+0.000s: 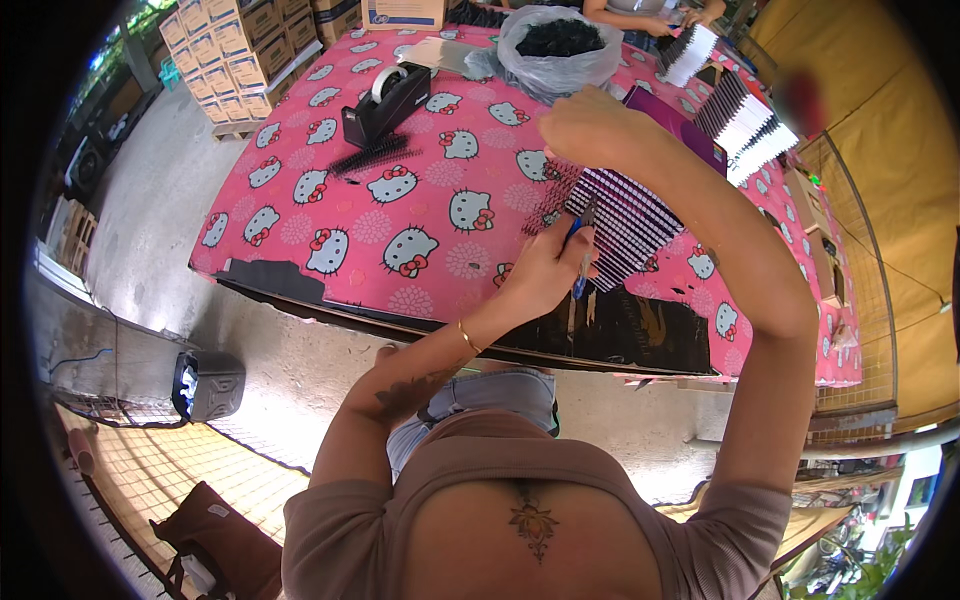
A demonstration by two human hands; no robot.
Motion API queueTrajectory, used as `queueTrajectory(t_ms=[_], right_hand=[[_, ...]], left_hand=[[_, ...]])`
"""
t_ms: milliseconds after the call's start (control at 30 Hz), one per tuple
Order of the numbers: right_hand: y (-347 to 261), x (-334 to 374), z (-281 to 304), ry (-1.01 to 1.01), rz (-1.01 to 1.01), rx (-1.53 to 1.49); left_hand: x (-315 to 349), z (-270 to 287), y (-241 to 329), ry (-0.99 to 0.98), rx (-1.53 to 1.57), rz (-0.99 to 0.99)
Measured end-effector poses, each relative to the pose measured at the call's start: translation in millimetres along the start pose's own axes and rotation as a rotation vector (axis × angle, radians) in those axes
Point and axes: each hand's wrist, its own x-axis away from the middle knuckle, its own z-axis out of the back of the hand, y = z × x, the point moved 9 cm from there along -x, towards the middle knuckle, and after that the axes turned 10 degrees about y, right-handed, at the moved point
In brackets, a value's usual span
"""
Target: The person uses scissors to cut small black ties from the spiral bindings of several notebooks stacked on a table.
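Showing thin striped strips (638, 235) lying in slanting rows on the near right part of the tabletop (470, 170), just right of the left hand (548, 268) and just on the near side of the right hand (597, 125). Trailing off on the left into a dark, fine fringe (545, 208).

Judging by looks, probably weighing very little, bending easily and sliding readily over the smooth printed cover. Seeming most fragile along the fringe, likely crushing or tangling under a hard pinch. Calling, in all likelihood, for a light hold at the ends or along the firmer-looking bands, keeping fingertips off the fringe.

Gripping a blue tool (579, 286) in the left hand, wrapping fingers around the handles and pointing the tip far, over the left side of the rows. Curling the right hand in narrow at the far edge, hiding the fingertips; not being able to tell about anything inside that grip.

Sitting farther out: a flat purple thing (688, 128) beyond the strips, a bristly dark bundle (375, 157) to the left, a tape dispenser (388, 115) behind that, and a plastic bag (545, 80) of dark fibres at the far side. Spreading along the far right: more striped sheets (735, 115), near a co-worker (640, 20). Rising from the floor at far left: stacked boxes (235, 50).
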Motion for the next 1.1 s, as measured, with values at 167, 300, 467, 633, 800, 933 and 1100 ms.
queueTrajectory(t_ms=[167, 300, 467, 633, 800, 933, 1100], right_hand=[[-0.9, -5.6, -9.3, 0.041, 0.012, -0.009], [-11.9, -0.3, -3.9, -0.022, 0.043, -0.085], [-10.3, 0.4, -12.5, -0.038, 0.036, -0.013], [-9.0, -1.6, -21.6, -0.077, 0.023, 0.001], [-2.3, -4.1, -28.5, -0.058, 0.008, 0.007], [-13.0, -6.3, -24.5, -0.108, 0.001, 0.030], [-13.5, -2.9, -28.8, -0.227, 0.010, 0.015]], left_hand=[[-8.5, 6.8, -0.4, 0.040, 0.100, 0.032], [-15.5, 10.9, -1.2, 0.063, 0.125, 0.014], [-17.0, 7.4, 4.9, 0.065, 0.105, 0.031], [-14.5, 9.8, 4.4, 0.039, 0.043, 0.001], [-4.8, 8.1, -11.9, 0.031, 0.085, 0.057], [-17.3, 13.0, -12.3, 0.035, 0.103, 0.043], [-19.3, 13.1, -8.9, 0.072, 0.120, 0.025]])
